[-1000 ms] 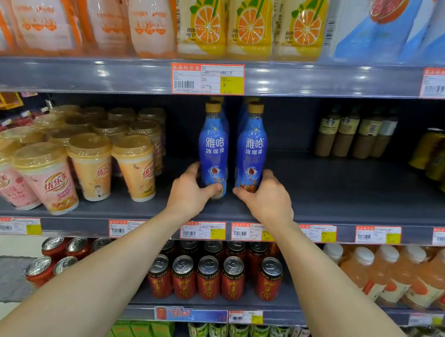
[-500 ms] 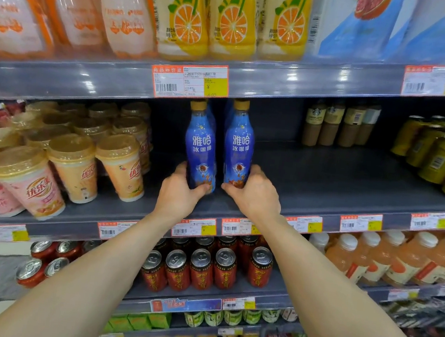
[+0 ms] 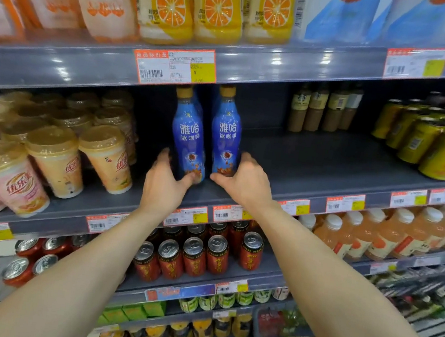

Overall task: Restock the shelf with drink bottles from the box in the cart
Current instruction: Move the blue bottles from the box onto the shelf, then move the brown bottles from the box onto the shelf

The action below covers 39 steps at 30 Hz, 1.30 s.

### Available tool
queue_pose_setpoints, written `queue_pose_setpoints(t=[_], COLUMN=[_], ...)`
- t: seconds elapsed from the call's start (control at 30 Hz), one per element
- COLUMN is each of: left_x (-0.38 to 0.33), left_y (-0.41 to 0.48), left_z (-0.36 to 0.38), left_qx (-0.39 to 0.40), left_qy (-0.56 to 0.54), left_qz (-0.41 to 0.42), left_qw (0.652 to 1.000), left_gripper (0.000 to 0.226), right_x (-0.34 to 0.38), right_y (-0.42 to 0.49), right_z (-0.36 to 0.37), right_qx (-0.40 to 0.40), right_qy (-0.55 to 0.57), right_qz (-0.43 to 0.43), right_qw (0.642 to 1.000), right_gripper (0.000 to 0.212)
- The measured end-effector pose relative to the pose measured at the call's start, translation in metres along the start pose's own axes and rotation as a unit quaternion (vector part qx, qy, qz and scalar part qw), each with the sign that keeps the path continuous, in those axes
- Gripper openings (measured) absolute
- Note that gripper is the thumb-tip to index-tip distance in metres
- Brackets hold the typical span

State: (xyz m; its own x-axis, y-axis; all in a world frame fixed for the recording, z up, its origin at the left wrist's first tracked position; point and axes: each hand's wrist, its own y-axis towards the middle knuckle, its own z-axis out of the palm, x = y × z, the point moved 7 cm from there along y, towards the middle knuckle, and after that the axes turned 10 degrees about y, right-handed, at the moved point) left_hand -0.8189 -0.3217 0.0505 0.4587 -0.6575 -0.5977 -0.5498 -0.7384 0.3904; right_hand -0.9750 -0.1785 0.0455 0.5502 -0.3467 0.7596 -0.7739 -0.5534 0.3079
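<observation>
Head view, the only one. Item: two blue iced-coffee bottles with tan caps, standing upright side by side on the middle shelf (image 3: 315, 163), directly under the orange price tag (image 3: 175, 66), with more of the same kind just visible behind them. Left hand (image 3: 165, 186): curled round the base of the left blue bottle (image 3: 190, 135), thumb across its front. Right hand (image 3: 245, 182): curled round the base of the right blue bottle (image 3: 225, 137) in the same way. Neighbours: lidded milk-tea cups (image 3: 55, 157) to the left, bare shelf to the right as far as the brown coffee bottles (image 3: 317, 107) and yellow cans (image 3: 439, 148); red cans (image 3: 193, 255) one shelf down. Change against both earlier frames: none in the grip or in where the bottles stand; both hands stay on the bases. Only the view has swung right and down, bringing the wire cart (image 3: 430, 303) into the lower right. Judgement: this pair looks seated and ready for release. The wide gap to the right suggests the restocking is far from finished.
</observation>
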Motion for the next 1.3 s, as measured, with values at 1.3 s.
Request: queue_pose_setpoints(t=[1.3], left_x=[-0.083], left_y=[-0.478], left_z=[0.324], left_qx=[0.434], left_qy=[0.158], left_qz=[-0.013], left_qw=[0.887], left_gripper=[0.037], right_x=[-0.496], right_y=[-0.411], right_z=[-0.178], right_qx=[0.296], right_qy=[-0.177], right_qz=[0.366], right_qw=[0.864], right_gripper=[0.044])
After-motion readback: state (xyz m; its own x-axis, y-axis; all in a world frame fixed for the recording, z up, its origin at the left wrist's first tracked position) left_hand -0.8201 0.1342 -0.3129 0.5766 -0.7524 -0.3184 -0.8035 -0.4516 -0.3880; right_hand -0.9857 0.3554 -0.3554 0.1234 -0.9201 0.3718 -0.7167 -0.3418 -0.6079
